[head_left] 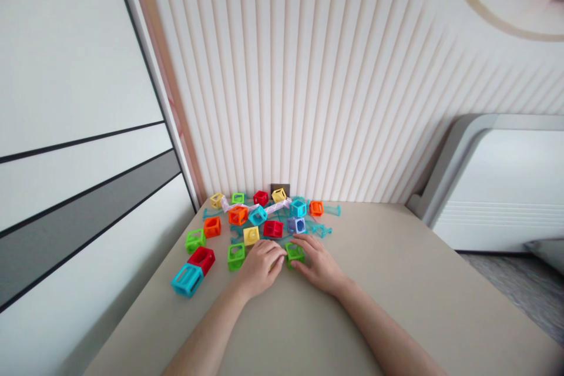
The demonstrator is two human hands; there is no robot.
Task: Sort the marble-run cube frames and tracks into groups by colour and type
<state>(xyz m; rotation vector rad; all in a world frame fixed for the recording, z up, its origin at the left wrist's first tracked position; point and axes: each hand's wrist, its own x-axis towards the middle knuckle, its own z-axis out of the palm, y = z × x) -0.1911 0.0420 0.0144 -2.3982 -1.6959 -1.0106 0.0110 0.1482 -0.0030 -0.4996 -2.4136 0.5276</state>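
Observation:
My right hand (318, 264) grips a green hollow cube block (294, 254), with the fingers over its far side and the thumb at its near side. Close beside that block, my left hand (261, 268) is closed with its fingers curled downward. A little yellow shows under its fingers, but what it holds is mostly hidden. Left of this hand stands another green cube block (236, 256). Just beyond it are a yellow cube block (251, 236) and a red cube block (273, 229). A purple cube block (296, 225) sits behind the green one in my right hand.
On the left of the table (396, 282), a red block (202, 259) joins a blue block (187, 279). Several more coloured blocks, blue track-like pieces (319, 228) and a pale twisted strip (277, 207) lie toward the ribbed wall (291, 82). A white cabinet (79, 188) borders the left.

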